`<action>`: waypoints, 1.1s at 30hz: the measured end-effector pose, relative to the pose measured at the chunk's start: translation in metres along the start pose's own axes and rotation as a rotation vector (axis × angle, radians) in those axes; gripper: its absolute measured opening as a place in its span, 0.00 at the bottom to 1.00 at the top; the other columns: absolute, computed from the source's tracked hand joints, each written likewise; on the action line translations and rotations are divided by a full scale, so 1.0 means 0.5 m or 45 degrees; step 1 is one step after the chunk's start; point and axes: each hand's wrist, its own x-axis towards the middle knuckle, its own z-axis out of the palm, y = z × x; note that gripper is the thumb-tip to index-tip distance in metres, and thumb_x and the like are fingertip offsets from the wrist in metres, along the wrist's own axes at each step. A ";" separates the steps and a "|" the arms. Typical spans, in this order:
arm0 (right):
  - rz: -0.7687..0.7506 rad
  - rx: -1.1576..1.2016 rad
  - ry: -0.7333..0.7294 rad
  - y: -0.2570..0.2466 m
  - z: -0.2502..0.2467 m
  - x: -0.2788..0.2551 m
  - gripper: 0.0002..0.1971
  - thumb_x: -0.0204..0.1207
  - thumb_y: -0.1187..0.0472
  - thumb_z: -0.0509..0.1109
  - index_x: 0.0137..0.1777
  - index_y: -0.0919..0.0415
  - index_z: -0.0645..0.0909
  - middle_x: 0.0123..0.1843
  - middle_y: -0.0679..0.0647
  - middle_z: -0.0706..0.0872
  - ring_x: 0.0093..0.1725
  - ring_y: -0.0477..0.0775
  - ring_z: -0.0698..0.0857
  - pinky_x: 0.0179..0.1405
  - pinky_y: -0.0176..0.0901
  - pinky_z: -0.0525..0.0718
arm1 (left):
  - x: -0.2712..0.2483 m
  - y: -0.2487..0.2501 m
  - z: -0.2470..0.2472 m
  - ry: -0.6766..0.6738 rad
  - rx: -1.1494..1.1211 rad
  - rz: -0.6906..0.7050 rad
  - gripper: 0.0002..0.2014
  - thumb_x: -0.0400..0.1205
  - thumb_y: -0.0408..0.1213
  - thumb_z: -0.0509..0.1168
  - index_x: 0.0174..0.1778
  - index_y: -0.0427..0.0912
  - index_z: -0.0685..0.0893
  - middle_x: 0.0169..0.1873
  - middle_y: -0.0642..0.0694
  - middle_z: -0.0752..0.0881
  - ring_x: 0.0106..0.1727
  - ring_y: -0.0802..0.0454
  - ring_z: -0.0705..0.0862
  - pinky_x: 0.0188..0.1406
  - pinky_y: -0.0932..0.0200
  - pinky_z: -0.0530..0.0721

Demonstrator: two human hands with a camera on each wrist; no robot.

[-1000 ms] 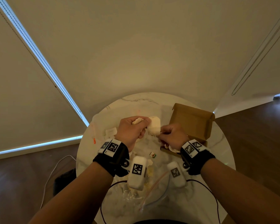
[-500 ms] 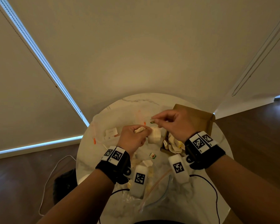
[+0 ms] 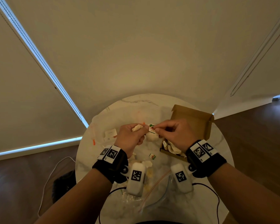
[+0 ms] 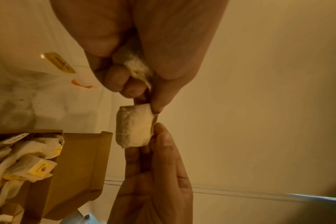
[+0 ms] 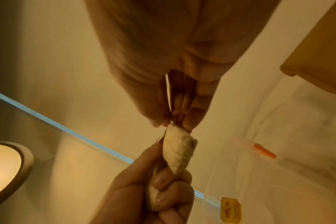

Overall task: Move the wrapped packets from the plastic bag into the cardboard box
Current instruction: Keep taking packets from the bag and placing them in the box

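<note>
Marble tabletop [image 3: 132, 104], round and pale, sits under my view, with blinds behind it and wood floor on both sides. I see my left hand [image 3: 131, 137] raised over the middle of the table, fingers curled round one packet [image 4: 133, 65] bunched in the fist, while its thumb and fingertip also nip the top edge of a second packet [image 3: 152, 136]. My right hand [image 3: 173, 135] meets it from the other side, thumb and forefinger pinching the little printed tag [image 3: 151, 128] at that second packet's top; the remaining fingers are loosely curled. So that packet hangs between both hands, above the table and just left of the box [image 3: 196, 122]. The box stands open on the table's right side, lid flap up, with several packets [image 4: 27, 159] already lying in its near end. The bag [image 3: 153, 199], clear and crumpled, lies flat at the table's near edge below my wrists. A loose tag [image 3: 152, 156] lies on the marble between bag and box.
</note>
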 end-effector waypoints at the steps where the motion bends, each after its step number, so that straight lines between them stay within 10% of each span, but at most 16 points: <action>1: 0.034 0.033 0.017 -0.001 0.001 0.002 0.05 0.73 0.69 0.76 0.47 0.65 0.91 0.34 0.53 0.90 0.29 0.41 0.86 0.31 0.27 0.80 | 0.000 0.001 0.001 0.005 0.005 0.008 0.07 0.80 0.30 0.70 0.48 0.27 0.87 0.26 0.42 0.79 0.23 0.53 0.69 0.20 0.62 0.67; 17: 0.107 -0.040 0.086 -0.011 0.006 0.031 0.08 0.69 0.69 0.79 0.37 0.63 0.81 0.33 0.58 0.89 0.29 0.51 0.87 0.32 0.43 0.87 | -0.018 0.029 -0.005 -0.147 -0.246 -0.141 0.34 0.85 0.60 0.51 0.41 0.33 0.90 0.46 0.34 0.85 0.27 0.52 0.72 0.27 0.60 0.67; 25: -0.276 -0.492 0.043 -0.036 0.051 0.037 0.10 0.70 0.54 0.79 0.51 0.51 0.90 0.46 0.49 0.78 0.48 0.46 0.76 0.46 0.28 0.72 | -0.025 0.037 0.002 -0.168 -0.268 -0.137 0.32 0.87 0.57 0.48 0.46 0.33 0.86 0.35 0.44 0.88 0.25 0.53 0.74 0.27 0.59 0.69; 33: -0.244 -0.275 -0.065 -0.061 0.048 0.036 0.02 0.70 0.63 0.79 0.41 0.56 0.90 0.38 0.50 0.84 0.33 0.42 0.79 0.34 0.29 0.76 | -0.022 0.035 -0.006 -0.157 -0.249 -0.111 0.27 0.89 0.51 0.52 0.51 0.31 0.86 0.35 0.43 0.87 0.29 0.54 0.79 0.31 0.58 0.73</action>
